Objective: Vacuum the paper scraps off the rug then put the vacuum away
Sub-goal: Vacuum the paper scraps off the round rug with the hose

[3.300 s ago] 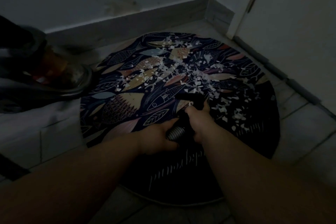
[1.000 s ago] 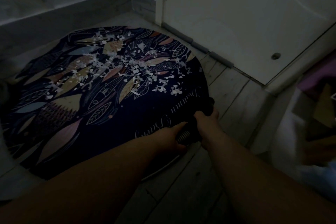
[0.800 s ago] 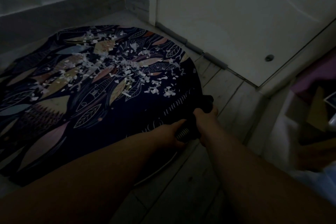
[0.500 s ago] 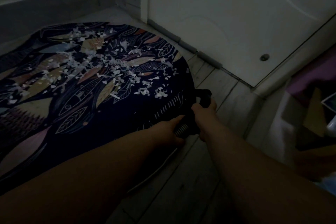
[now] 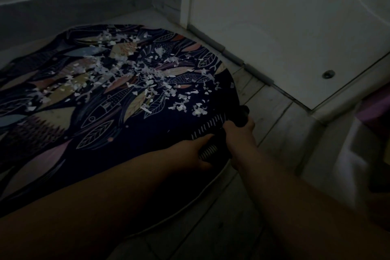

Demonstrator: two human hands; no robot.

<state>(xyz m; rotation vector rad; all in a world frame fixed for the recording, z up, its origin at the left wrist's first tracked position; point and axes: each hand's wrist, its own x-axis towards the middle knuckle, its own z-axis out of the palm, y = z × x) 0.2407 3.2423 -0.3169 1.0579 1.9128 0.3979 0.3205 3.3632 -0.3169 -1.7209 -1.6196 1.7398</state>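
Paper scraps (image 5: pixel 147 78): white, torn small, strewn thickly over the middle and far part of the rug, thinning toward its right edge near your hands.

Rug (image 5: pixel 101 124): round, dark, printed with fish and leaves in pale tones, lying flat on the floor (image 5: pixel 263 112); a line of white lettering runs along its near right rim.

Vacuum hose (image 5: pixel 207 152): ribbed, light-striped section showing between your two hands, joined to a dark handle piece (image 5: pixel 242 116) whose tip sits just at the rug's right edge.

Left hand (image 5: pixel 190 154): your fingers are wrapped around the ribbed hose, over the rug's near rim.

Right hand (image 5: pixel 238 133): your fingers are clenched around the dark handle piece, just ahead of the left hand.

Door (image 5: pixel 285 17): white, closed, directly beyond the rug on the right.

Baseboard (image 5: pixel 84 4): pale, running along the wall behind the rug.

The scene is dim; finer detail cannot be made out.
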